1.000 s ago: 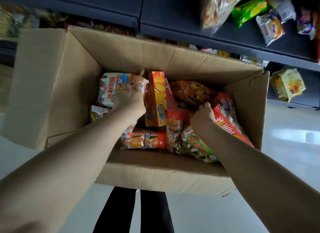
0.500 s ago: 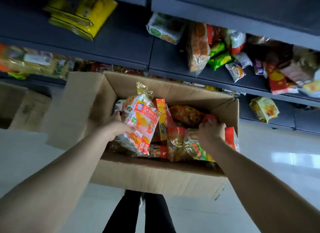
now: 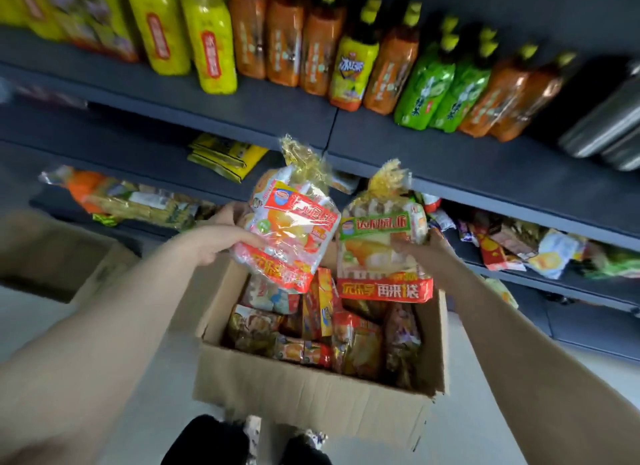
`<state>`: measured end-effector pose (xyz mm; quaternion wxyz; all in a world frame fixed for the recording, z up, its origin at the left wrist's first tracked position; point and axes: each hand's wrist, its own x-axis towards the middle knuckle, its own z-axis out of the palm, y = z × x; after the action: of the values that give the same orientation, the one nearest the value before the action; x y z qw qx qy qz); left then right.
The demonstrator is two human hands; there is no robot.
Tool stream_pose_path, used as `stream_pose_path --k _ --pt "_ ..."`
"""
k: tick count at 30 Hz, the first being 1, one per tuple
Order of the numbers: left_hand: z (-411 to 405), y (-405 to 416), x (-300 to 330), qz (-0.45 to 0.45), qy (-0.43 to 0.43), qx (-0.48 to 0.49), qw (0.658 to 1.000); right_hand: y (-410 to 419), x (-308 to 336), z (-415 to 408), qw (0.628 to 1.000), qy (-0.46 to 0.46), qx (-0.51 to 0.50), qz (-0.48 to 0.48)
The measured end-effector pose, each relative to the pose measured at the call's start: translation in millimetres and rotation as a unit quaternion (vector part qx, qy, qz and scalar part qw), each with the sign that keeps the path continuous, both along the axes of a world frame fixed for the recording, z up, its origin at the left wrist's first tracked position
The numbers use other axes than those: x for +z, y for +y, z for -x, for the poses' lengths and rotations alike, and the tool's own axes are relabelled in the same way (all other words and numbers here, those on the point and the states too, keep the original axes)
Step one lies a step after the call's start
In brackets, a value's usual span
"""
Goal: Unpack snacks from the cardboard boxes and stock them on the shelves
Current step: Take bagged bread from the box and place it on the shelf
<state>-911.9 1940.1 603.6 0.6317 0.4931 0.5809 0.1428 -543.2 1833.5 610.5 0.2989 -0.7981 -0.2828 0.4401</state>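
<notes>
An open cardboard box (image 3: pixel 311 392) stands on the floor in front of my feet, packed with several snack packets. My left hand (image 3: pixel 216 238) grips a clear bag with a red label (image 3: pixel 287 236) by its left side, lifted above the box. My right hand (image 3: pixel 420 248) holds a similar bag with a green label and a red bottom strip (image 3: pixel 382 253) by its right side, level with the first. Both bags have gold twisted tops and hang in front of the dark shelves (image 3: pixel 485 174).
Drink bottles (image 3: pixel 349 66) in yellow, orange and green fill the upper shelf, with metal flasks (image 3: pixel 609 125) at its right end. Lower shelves carry loose snack packets (image 3: pixel 526 246) and yellow packs (image 3: pixel 225 156). A second cardboard box (image 3: pixel 52 253) sits at left on the pale floor.
Both hands have come up out of the box, each carrying a bag. The view has tilted upward, bringing the bottle shelf into sight.
</notes>
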Motion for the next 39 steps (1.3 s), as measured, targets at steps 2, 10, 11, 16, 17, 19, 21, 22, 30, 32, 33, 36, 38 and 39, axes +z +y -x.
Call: stream_pose_path --k 2,10,11,16,17,19,21,22,30,32,33,36,38,39 --pt "17 8 28 -0.034 -0.039 0.013 0.999 9 30 13 0.998 0.031 -0.001 -0.048" --pt "101 81 139 -0.115 -0.207 -0.027 0.971 38 158 82 0.969 0.106 -0.009 -0.222" --pt "113 91 154 -0.123 -0.225 -0.038 0.966 42 173 93 0.965 0.111 -0.006 -0.237" --pt "170 139 228 -0.184 -0.289 -0.066 0.937 75 249 154 0.943 0.087 -0.012 -0.32" --pt "178 147 244 -0.197 -0.3 -0.062 0.931 84 265 166 0.938 0.079 -0.01 -0.338" --pt "191 160 276 -0.219 -0.318 -0.052 0.921 101 296 191 0.924 0.075 -0.019 -0.373" --pt "200 172 306 -0.242 -0.329 -0.046 0.912 115 326 211 0.908 0.07 -0.037 -0.412" --pt "204 178 321 -0.252 -0.332 -0.043 0.908 122 340 219 0.899 0.066 -0.047 -0.43" --pt "231 199 391 -0.305 -0.338 -0.024 0.89 156 415 263 0.855 0.048 -0.062 -0.513" --pt "234 201 396 -0.32 -0.337 -0.033 0.885 158 419 268 0.848 0.038 -0.067 -0.524" --pt "235 203 397 -0.324 -0.34 -0.034 0.882 159 419 270 0.846 0.034 -0.072 -0.527" --pt "234 208 392 -0.319 -0.347 -0.026 0.882 160 414 272 0.847 0.031 -0.086 -0.524" --pt "231 210 389 -0.311 -0.348 -0.03 0.884 158 411 270 0.847 0.033 -0.097 -0.521" --pt "229 211 387 -0.31 -0.351 -0.033 0.883 157 410 269 0.846 0.035 -0.102 -0.522"
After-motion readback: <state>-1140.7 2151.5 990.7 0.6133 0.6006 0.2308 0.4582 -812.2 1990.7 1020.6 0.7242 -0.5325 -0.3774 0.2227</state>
